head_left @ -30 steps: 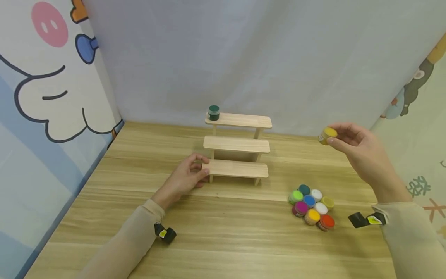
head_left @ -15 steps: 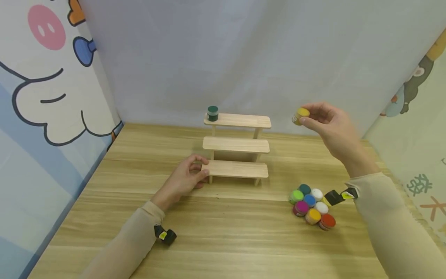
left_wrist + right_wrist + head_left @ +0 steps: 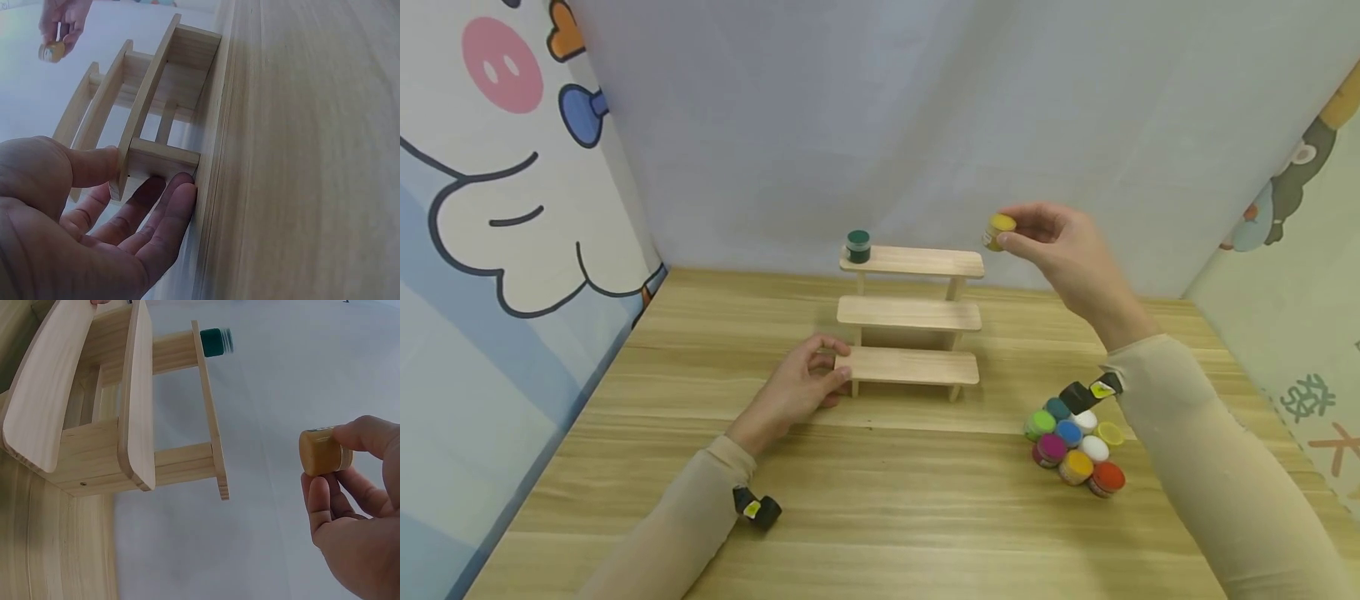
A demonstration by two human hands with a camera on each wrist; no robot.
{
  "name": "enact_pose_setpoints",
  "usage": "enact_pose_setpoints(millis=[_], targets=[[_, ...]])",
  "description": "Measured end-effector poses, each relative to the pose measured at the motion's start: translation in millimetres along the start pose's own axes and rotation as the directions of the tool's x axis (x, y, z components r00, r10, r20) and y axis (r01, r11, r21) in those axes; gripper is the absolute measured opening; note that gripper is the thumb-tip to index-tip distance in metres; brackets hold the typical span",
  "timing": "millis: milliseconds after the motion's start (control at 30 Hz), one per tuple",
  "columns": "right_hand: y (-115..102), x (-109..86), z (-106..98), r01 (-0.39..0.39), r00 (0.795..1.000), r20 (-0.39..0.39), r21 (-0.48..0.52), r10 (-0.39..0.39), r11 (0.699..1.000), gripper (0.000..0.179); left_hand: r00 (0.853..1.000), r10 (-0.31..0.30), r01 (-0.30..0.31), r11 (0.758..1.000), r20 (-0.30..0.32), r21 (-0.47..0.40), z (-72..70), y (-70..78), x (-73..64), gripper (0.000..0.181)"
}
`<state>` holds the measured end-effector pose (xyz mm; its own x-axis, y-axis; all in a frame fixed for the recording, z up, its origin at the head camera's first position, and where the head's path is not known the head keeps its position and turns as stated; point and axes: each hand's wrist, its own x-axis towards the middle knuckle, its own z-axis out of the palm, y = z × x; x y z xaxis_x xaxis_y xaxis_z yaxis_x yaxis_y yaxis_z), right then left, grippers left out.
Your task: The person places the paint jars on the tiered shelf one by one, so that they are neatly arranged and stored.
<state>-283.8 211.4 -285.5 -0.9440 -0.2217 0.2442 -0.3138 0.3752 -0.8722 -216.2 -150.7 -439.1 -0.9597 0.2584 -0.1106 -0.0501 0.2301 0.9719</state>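
Observation:
A small three-step wooden shelf (image 3: 910,313) stands on the table. My left hand (image 3: 793,385) grips the left end of its lowest step; in the left wrist view the thumb lies on the board and the fingers curl against the leg panel (image 3: 165,161). My right hand (image 3: 1067,250) pinches a yellow paint jar (image 3: 1000,233) between thumb and fingers, in the air near the right end of the top step. In the right wrist view this jar (image 3: 320,453) is apart from the shelf. On the top step's left end sits a dark green paint jar (image 3: 858,247).
Several paint jars (image 3: 1069,434) in various colours cluster on the wooden table (image 3: 865,500) to the right of the shelf, partly covered by the right wrist camera (image 3: 1078,397). A pale cloth backdrop (image 3: 775,150) hangs behind, with printed panels at both sides.
My right hand has carried the yellow paint jar leftward and up, from beyond the jar cluster to near the shelf's top right end. My left hand has stayed on the lowest step.

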Motion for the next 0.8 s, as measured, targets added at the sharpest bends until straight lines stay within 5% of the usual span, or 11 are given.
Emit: enact_pose_setpoints(millis=[800], targets=[[-8,46.1,60,0.043,0.992,0.114,0.073,-0.051,0.996,0.036,1.000,-0.005,0.005,1.000,-0.001,0.004,-0.3,1.4,-0.2,0.028]])
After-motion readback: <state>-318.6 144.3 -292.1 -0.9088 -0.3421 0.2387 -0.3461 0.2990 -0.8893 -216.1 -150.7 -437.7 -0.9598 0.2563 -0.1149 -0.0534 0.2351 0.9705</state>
